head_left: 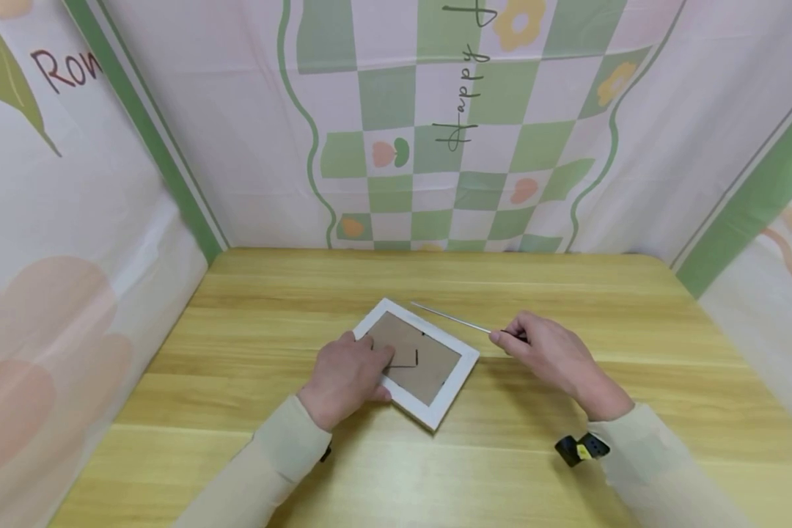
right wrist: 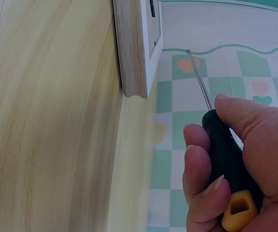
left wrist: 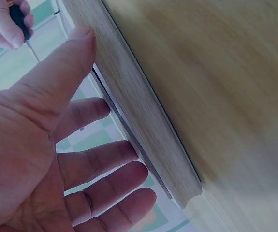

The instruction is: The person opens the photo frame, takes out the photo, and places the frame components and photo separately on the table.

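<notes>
Backing board (head_left: 402,339) in place, screwdriver (right wrist: 223,152) clear of it

White frame (head_left: 450,386) lies back up, askew on the wooden table (head_left: 488,462). Left hand (head_left: 346,374) rests over its left side: thumb against the outer edge, fingers apart, reaching onto the back. Right hand (head_left: 557,359) clasps the screwdriver's handle, tip near the frame's far edge, not touching. Progress: unfinished, I judge, tool at the ready. Nothing visibly removed; board sits within the rim. Dark specks at its edge too small to read as fastened or loose.

The left hand (left wrist: 42,140) rests its thumb against a wooden frame (left wrist: 134,111); beyond that thumb, the right hand (left wrist: 0,21) grips a screwdriver (left wrist: 19,21).
</notes>
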Demonstrator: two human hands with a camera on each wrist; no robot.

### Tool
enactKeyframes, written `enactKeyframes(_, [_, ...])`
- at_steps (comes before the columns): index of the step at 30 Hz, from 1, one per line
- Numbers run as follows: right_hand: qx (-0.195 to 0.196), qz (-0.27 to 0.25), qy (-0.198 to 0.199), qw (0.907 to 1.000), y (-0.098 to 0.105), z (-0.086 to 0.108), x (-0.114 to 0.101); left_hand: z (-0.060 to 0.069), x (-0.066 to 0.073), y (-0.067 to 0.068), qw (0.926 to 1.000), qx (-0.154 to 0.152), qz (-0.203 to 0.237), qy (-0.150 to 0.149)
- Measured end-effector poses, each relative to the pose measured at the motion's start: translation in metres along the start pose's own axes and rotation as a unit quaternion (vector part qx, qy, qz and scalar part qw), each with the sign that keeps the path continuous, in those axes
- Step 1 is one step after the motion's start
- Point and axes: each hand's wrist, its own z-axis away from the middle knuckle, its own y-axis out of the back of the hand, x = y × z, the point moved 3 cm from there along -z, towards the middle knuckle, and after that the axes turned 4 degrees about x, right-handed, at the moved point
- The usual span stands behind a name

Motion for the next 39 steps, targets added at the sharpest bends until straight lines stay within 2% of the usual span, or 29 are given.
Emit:
enactKeyframes(7, [0.0,-0.002,0.002,1.0,-0.0007,-0.0002,0.0,0.002,0.0012,0.0,1.0,-0.003,0.003,0.0])
enactKeyframes(11, [-0.001,-0.002,0.003,1.0,-0.001,-0.0001,0.0002,0.0035,0.002,-0.0005,0.9998,0.017,0.004,-0.006])
enactKeyframes(17, [0.0,-0.003,0.004,1.0,-0.001,0.0003,0.0004,0.0043,0.0036,-0.0026,0.998,0.05,0.037,-0.008])
enactKeyframes(21, [0.002,-0.003,0.004,1.0,-0.0006,0.001,0.0003,0.0041,0.0053,-0.0033,0.9971,0.046,0.06,-0.002])
enactKeyframes(31, [0.003,-0.005,0.005,1.0,-0.0006,0.0019,0.0001,0.0032,0.008,-0.0011,0.9978,0.028,0.06,0.007])
enactKeyframes(39, [0.002,-0.005,0.008,1.0,-0.0016,0.0017,0.0005,0.0041,0.009,-0.0019,0.9975,0.039,0.059,0.001])
